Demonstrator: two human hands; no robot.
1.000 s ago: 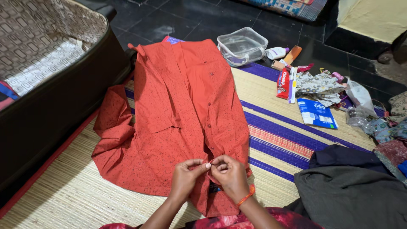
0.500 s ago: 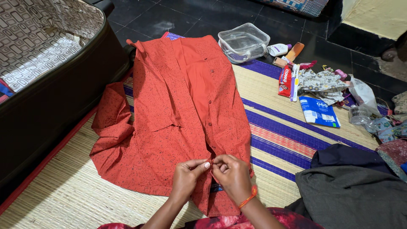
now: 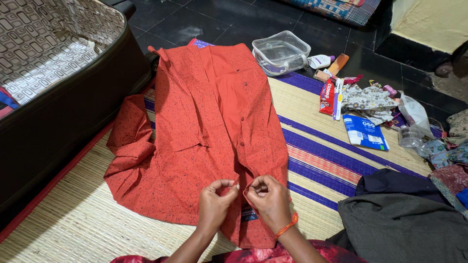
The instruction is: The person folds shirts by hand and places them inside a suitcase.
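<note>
From my remote seat I see a flat blue packet (image 3: 365, 132) with a white label lying on the striped straw mat (image 3: 317, 146), right of the shirt. Just beyond it a red toothpaste box (image 3: 326, 97) lies beside a toothbrush (image 3: 337, 99). A clear zip pouch (image 3: 281, 52) sits at the mat's far edge, with a small white bottle (image 3: 319, 61) and an orange tube (image 3: 337, 63) next to it. A crumpled clear plastic bag (image 3: 414, 113) lies farther right.

The orange-red shirt (image 3: 204, 126) lies spread flat on the mat, beside the open black suitcase (image 3: 63, 92). My left hand (image 3: 214, 203) and right hand (image 3: 268, 199) meet at its front placket near the collar end. Both sets of fingers are curled narrow, each pinching a fabric edge, thumbs and forefingers almost touching across the opening. An orange band (image 3: 285, 226) circles my right wrist. Dark folded clothes (image 3: 404, 219) lie to my right.
</note>
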